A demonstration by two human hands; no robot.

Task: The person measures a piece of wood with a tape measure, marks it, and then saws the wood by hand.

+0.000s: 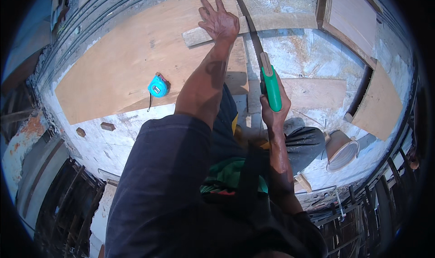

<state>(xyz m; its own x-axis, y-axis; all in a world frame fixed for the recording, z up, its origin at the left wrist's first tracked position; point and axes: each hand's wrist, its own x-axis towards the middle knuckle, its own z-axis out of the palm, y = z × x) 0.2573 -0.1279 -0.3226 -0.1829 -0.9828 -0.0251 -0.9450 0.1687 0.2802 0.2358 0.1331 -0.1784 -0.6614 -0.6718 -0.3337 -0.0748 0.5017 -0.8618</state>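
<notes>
My right hand [277, 106] grips the green handle of a hand saw [271, 88]. Its narrow dark blade runs up and away, crossing a wooden plank [285, 21] just right of my other hand. With fingers spread, my left hand [219, 20] presses on that plank, which lies across a large plywood sheet [122, 72]. A blue tape measure [157, 86] rests on the plywood left of my left forearm. Whether the saw teeth have cut into the plank cannot be made out.
Two small wood blocks [108, 126] lie near the plywood's front edge. To the right are a flat board [317, 93], a wooden frame [349, 40], a plywood offcut [379, 106] and a bucket [342, 154] beside my knee. Rods or cables [97, 16] run along the upper left.
</notes>
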